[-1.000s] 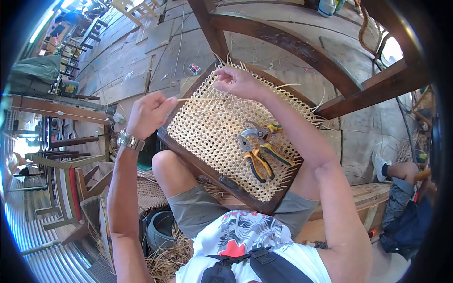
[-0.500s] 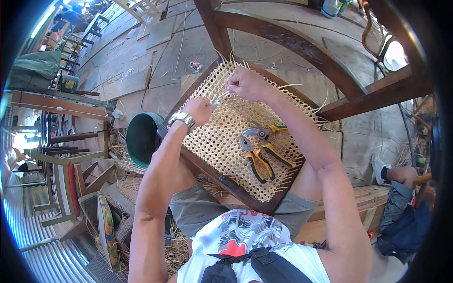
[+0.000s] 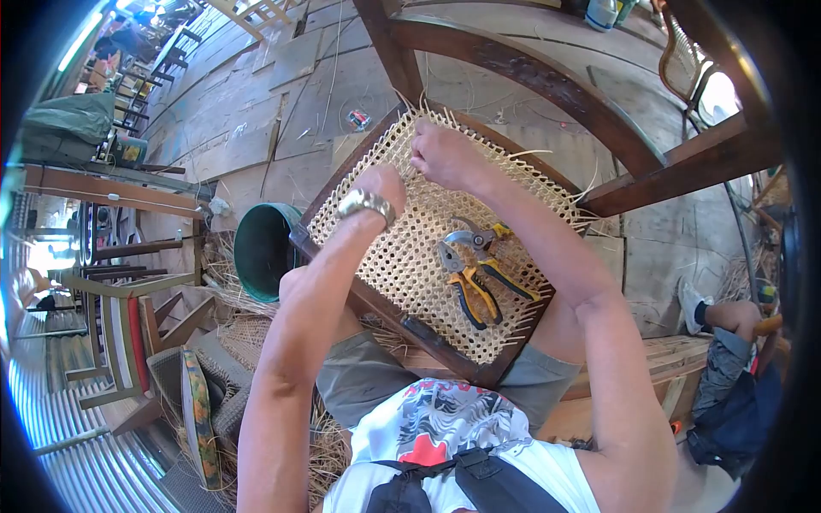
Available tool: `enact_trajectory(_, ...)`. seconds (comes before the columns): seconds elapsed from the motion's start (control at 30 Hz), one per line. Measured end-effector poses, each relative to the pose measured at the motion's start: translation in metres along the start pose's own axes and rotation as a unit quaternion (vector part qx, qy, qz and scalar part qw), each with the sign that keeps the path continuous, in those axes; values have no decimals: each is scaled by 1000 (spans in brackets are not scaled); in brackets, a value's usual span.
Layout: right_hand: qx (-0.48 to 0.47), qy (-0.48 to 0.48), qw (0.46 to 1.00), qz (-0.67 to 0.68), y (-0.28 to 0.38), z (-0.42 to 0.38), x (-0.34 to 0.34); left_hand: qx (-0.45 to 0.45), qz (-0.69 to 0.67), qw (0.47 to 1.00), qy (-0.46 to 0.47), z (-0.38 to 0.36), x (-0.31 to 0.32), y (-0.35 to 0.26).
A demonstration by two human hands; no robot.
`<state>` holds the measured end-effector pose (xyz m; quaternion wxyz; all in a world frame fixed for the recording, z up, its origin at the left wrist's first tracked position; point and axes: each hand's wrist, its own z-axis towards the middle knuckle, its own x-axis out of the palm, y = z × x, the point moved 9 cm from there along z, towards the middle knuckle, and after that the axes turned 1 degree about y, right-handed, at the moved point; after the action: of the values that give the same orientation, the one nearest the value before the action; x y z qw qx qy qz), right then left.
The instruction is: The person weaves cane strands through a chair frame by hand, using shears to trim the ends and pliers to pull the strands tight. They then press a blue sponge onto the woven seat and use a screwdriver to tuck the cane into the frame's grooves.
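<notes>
Beneath the fingers of both hands, in the head view, lay a woven cane seat point(image 3: 398, 269) in a dark wooden frame point(image 3: 453, 355). The right hand point(image 3: 446, 156) was low over the weave, its fingers curled in; whether they pinched a strand could not be told. Near it, the left hand point(image 3: 382, 186) was bent over the cane, its fingertips hidden from sight, so their grip could not be told either. A wristwatch point(image 3: 363, 205) circled the wrist behind those fingers. Nearer the body than either hand's fingers, pliers point(image 3: 459, 275) and cutters point(image 3: 479, 242) with yellow-and-black handles rested together on the weave. Loose cane ends point(image 3: 421, 103) stuck out just beyond the right fingers, and a green bucket point(image 3: 246, 256) stood well left of the left fingers.
</notes>
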<state>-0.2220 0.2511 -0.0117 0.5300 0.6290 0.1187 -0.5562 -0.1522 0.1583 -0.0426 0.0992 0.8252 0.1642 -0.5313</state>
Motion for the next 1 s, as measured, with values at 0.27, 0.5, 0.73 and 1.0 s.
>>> enact_trajectory(0.27, 18, 28, 998, 51, -26, 7, 21, 8, -98, 989, -113, -18, 8, 13)
enact_trajectory(0.5, -13, 48, 999, 7, -21, 7, 9, 9, -71, 997, -34, 2, 7, 13)
enact_trajectory(0.73, -41, 34, 998, -15, -4, 5, 5, 19, -56, 987, -149, -19, 7, 7)
enact_trajectory(1.0, -43, 8, 998, -40, 0, 5, 5, -13, -74, 987, -143, -20, 14, 10)
